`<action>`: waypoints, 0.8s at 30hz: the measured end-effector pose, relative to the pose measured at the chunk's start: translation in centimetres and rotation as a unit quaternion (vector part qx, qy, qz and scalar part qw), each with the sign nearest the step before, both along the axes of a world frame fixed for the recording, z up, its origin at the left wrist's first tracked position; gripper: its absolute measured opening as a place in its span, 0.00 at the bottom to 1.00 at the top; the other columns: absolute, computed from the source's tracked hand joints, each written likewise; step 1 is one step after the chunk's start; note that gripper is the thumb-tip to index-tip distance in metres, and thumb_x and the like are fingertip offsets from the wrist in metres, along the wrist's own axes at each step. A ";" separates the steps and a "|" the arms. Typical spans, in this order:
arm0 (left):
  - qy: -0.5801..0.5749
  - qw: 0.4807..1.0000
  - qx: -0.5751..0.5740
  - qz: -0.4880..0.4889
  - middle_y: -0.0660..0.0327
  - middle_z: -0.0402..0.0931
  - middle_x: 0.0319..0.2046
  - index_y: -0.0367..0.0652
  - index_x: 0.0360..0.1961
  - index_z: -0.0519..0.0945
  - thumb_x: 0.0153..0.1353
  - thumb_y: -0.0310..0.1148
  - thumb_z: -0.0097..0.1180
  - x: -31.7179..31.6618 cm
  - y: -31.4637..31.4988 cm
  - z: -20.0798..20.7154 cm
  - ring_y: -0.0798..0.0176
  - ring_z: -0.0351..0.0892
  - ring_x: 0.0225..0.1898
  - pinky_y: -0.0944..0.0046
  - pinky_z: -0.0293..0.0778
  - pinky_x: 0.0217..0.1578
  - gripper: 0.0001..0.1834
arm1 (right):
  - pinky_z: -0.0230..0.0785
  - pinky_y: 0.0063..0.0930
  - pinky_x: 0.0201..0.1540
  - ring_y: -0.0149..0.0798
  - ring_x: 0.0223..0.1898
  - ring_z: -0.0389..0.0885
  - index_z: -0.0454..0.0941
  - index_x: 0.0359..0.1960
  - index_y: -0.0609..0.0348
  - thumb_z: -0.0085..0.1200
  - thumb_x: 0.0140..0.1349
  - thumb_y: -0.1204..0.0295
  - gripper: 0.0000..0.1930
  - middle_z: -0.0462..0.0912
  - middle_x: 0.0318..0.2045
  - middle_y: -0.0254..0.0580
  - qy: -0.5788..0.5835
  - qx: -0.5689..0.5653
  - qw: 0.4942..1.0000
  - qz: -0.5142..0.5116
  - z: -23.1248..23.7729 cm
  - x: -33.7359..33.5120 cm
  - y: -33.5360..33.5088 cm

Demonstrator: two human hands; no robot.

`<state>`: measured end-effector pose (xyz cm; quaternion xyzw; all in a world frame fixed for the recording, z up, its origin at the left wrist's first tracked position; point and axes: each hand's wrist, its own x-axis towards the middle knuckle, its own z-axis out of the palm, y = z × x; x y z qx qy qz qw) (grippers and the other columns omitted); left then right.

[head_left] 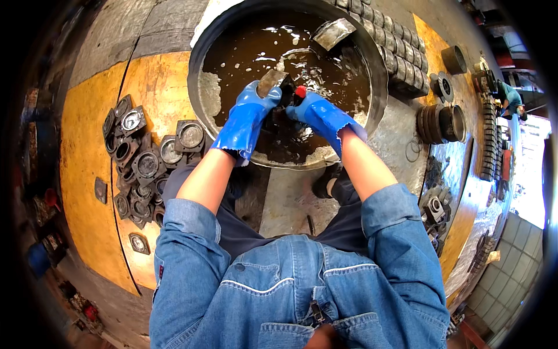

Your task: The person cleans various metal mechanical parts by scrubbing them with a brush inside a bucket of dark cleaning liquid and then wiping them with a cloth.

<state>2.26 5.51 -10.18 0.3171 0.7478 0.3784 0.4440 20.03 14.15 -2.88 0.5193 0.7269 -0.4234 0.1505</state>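
Note:
A large round metal basin (196, 87) of brown, foamy liquid stands before me. My left hand (245, 113), in a blue rubber glove, grips a dark, wet metal block (272, 81) over the liquid. My right hand (322, 115), gloved alike, is closed round a dark tool with a red end (300, 91), close beside the block. The tool's working end is hidden, so its kind does not show. Against the basin's far right wall leans a curved metal piece (333, 34), partly out of the liquid.
Left of the basin, square metal parts with round openings (146, 164) lie heaped on yellow boards (87, 174). Beyond its right rim stand stacked rows of metal blocks (401, 55). Metal rings (431, 124) sit farther right. Another person (511, 100) bends at the far right.

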 end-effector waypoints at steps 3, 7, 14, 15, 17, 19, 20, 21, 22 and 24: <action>-0.050 0.998 0.036 -0.030 0.47 0.84 0.55 0.39 0.66 0.76 0.60 0.54 0.69 0.2 -0.2 1.4 0.51 0.84 0.57 0.56 0.78 0.58 0.39 | 0.76 0.39 0.47 0.46 0.43 0.87 0.84 0.49 0.62 0.65 0.57 0.56 0.24 0.89 0.41 0.52 0.024 -0.071 0.997 0.024 4.9 -0.7 -0.1; 0.002 1.000 -0.007 -0.009 0.47 0.84 0.54 0.40 0.65 0.77 0.60 0.54 0.68 0.3 -0.1 1.8 0.51 0.85 0.57 0.56 0.78 0.58 0.38 | 0.79 0.41 0.50 0.51 0.48 0.88 0.86 0.49 0.58 0.65 0.58 0.55 0.23 0.89 0.44 0.54 -0.067 0.007 0.996 0.065 2.1 -1.7 -0.3; 0.010 1.000 -0.017 0.000 0.52 0.84 0.52 0.34 0.64 0.76 0.63 0.48 0.70 0.8 0.1 2.4 0.59 0.83 0.51 0.59 0.78 0.55 0.36 | 0.79 0.48 0.57 0.51 0.56 0.86 0.83 0.59 0.39 0.60 0.65 0.61 0.20 0.87 0.55 0.44 -0.165 0.117 0.971 0.128 0.6 -2.5 -1.3; 0.019 1.000 -0.010 -0.002 0.52 0.84 0.51 0.34 0.64 0.76 0.63 0.49 0.70 0.7 -0.1 2.3 0.60 0.83 0.51 0.59 0.78 0.55 0.36 | 0.79 0.46 0.57 0.50 0.56 0.85 0.82 0.59 0.38 0.59 0.66 0.60 0.19 0.86 0.55 0.43 -0.133 0.159 0.970 0.125 0.7 -2.3 -1.6; 0.004 1.000 0.009 -0.013 0.52 0.84 0.51 0.33 0.64 0.76 0.63 0.49 0.70 0.1 -0.1 1.8 0.59 0.83 0.51 0.59 0.79 0.54 0.36 | 0.78 0.42 0.59 0.50 0.57 0.83 0.81 0.60 0.35 0.57 0.68 0.59 0.19 0.86 0.55 0.41 -0.068 0.241 0.961 0.119 1.1 -1.2 -2.5; -0.014 1.000 0.020 -0.018 0.51 0.84 0.51 0.32 0.63 0.76 0.63 0.49 0.70 0.1 -0.1 2.0 0.59 0.83 0.51 0.59 0.79 0.54 0.37 | 0.77 0.42 0.59 0.48 0.55 0.85 0.82 0.59 0.36 0.58 0.68 0.59 0.18 0.87 0.54 0.40 -0.008 0.297 0.946 0.132 1.2 -0.5 -2.3; -0.022 0.999 0.022 -0.015 0.51 0.84 0.51 0.32 0.63 0.76 0.63 0.49 0.70 0.2 -0.2 2.0 0.59 0.83 0.51 0.59 0.79 0.54 0.37 | 0.78 0.42 0.58 0.48 0.55 0.85 0.83 0.57 0.37 0.58 0.67 0.59 0.17 0.87 0.53 0.40 0.000 0.305 0.944 0.123 1.1 -0.3 -2.3; -0.030 0.999 0.024 -0.015 0.51 0.84 0.51 0.32 0.63 0.76 0.63 0.49 0.70 0.3 -0.2 2.2 0.59 0.83 0.51 0.58 0.79 0.54 0.37 | 0.78 0.41 0.58 0.48 0.54 0.85 0.84 0.56 0.38 0.58 0.67 0.59 0.16 0.88 0.51 0.40 0.008 0.315 0.942 0.113 1.2 -0.2 -2.3; -0.024 0.999 0.025 -0.013 0.51 0.84 0.51 0.32 0.63 0.76 0.63 0.49 0.70 0.2 -0.1 1.7 0.59 0.83 0.51 0.58 0.79 0.54 0.37 | 0.78 0.41 0.57 0.48 0.53 0.86 0.85 0.54 0.39 0.58 0.67 0.59 0.15 0.88 0.50 0.40 0.008 0.302 0.948 0.096 0.6 0.0 -2.3; -0.012 1.000 0.028 -0.009 0.51 0.84 0.51 0.31 0.63 0.76 0.62 0.49 0.70 0.1 0.0 0.7 0.59 0.83 0.51 0.58 0.78 0.55 0.37 | 0.78 0.40 0.55 0.49 0.51 0.86 0.87 0.51 0.41 0.58 0.68 0.58 0.14 0.89 0.48 0.41 0.009 0.276 0.959 0.063 -1.6 0.3 -2.2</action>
